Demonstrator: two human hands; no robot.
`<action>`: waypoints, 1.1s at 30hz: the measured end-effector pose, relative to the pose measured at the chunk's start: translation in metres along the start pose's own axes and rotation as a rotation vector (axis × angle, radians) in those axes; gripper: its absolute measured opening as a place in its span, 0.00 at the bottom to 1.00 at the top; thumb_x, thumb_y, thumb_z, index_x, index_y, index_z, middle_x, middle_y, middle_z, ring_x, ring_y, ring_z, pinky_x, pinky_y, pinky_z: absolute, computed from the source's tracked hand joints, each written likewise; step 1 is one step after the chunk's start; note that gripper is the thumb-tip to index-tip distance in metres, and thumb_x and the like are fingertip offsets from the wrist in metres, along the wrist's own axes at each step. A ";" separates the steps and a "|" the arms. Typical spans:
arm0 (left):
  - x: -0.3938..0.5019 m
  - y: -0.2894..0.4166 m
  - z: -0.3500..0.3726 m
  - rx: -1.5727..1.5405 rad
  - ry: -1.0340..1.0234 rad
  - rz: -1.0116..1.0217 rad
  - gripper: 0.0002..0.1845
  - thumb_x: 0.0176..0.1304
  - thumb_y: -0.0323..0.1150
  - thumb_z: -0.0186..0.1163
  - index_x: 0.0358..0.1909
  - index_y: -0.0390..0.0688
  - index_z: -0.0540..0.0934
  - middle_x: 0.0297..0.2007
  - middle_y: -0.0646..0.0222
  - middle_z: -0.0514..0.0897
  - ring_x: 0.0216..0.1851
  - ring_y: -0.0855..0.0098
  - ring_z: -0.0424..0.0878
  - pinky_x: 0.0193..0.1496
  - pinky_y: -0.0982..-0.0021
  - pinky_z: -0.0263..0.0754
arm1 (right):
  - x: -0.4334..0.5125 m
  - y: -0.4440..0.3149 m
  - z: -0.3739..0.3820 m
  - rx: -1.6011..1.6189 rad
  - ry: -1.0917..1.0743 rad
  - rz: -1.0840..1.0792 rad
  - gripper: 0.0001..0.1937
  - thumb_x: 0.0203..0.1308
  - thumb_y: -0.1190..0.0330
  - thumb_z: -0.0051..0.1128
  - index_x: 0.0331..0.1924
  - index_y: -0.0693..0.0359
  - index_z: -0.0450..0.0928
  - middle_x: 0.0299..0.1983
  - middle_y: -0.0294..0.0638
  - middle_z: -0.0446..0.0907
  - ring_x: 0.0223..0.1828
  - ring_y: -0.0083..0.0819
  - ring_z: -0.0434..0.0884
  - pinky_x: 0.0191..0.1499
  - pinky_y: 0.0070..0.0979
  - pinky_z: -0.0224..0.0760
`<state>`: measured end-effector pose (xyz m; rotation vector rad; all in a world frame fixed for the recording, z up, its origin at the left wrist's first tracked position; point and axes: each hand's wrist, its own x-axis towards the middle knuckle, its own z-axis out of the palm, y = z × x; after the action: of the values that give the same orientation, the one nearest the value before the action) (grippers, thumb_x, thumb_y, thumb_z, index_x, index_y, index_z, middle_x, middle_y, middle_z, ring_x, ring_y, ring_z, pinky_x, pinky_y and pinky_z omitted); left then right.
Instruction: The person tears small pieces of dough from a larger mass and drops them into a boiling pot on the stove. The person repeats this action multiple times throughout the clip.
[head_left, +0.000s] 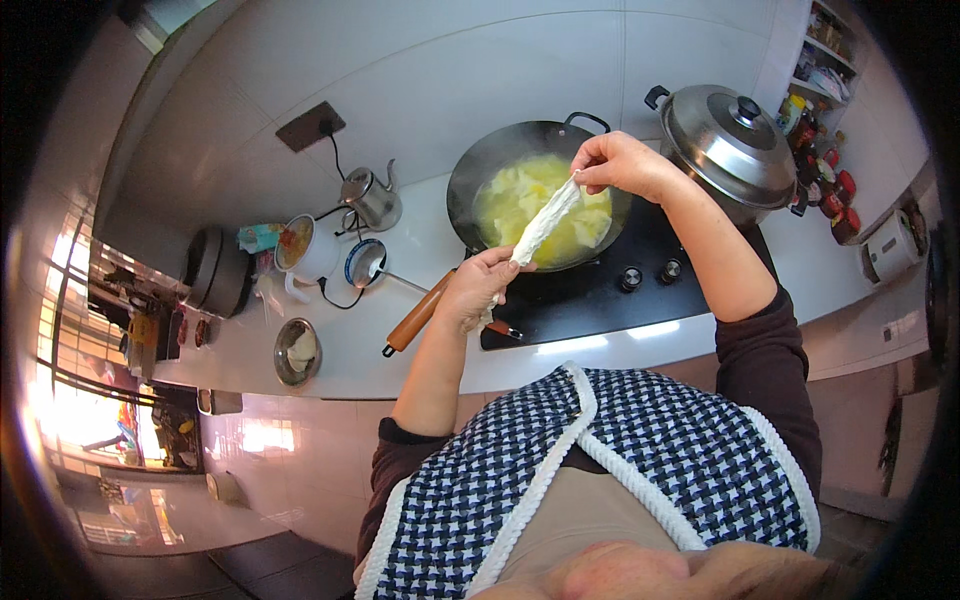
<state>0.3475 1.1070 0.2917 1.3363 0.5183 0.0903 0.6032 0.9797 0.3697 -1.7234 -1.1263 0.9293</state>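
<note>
A long strip of white dough (547, 223) stretches between my two hands, over a dark wok (469, 180). My left hand (476, 289) grips its lower part, with a loose end hanging below by the wrist. The fingertips of my right hand (607, 165) pinch the upper end above the wok's right side. Steaming yellowish broth (499, 217) with pale, flat pieces fills the wok's bottom. The wok's wooden handle (420, 313) points down and left, beside my left hand. A metal bowl (279, 352) at the left holds a lump of pale dough (302, 351).
A lidded steel pot (724, 150) stands right of the wok on the black cooktop (600, 300). Leftward on the counter are a ladle (367, 264), a steel kettle (373, 199) and a white mug-like pot (315, 259). Several jars (844, 187) line the right wall.
</note>
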 end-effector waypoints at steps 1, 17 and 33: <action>-0.003 -0.002 -0.004 -0.045 -0.027 0.028 0.20 0.62 0.35 0.59 0.53 0.37 0.74 0.40 0.65 0.84 0.17 0.86 0.65 0.20 0.87 0.61 | 0.001 -0.002 0.002 0.023 -0.003 0.009 0.05 0.55 0.74 0.58 0.34 0.66 0.78 0.29 0.35 0.79 0.30 0.21 0.77 0.36 0.19 0.72; -0.031 -0.017 -0.036 -0.594 0.023 0.135 0.27 0.57 0.29 0.63 0.59 0.40 0.67 0.44 0.57 0.80 0.18 0.85 0.67 0.18 0.86 0.63 | 0.034 0.021 0.009 -0.323 0.210 -0.170 0.10 0.54 0.69 0.56 0.37 0.67 0.74 0.28 0.44 0.80 0.31 0.31 0.81 0.33 0.28 0.73; -0.060 -0.037 -0.051 -0.626 0.234 0.138 0.15 0.63 0.27 0.56 0.52 0.42 0.72 0.36 0.66 0.82 0.16 0.86 0.66 0.14 0.85 0.57 | 0.176 0.099 -0.002 0.228 0.478 0.103 0.07 0.54 0.73 0.58 0.33 0.69 0.78 0.25 0.42 0.82 0.22 0.26 0.79 0.27 0.24 0.72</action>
<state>0.2649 1.1228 0.2678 0.7473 0.5365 0.4878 0.6911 1.1220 0.2562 -1.7028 -0.6004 0.6283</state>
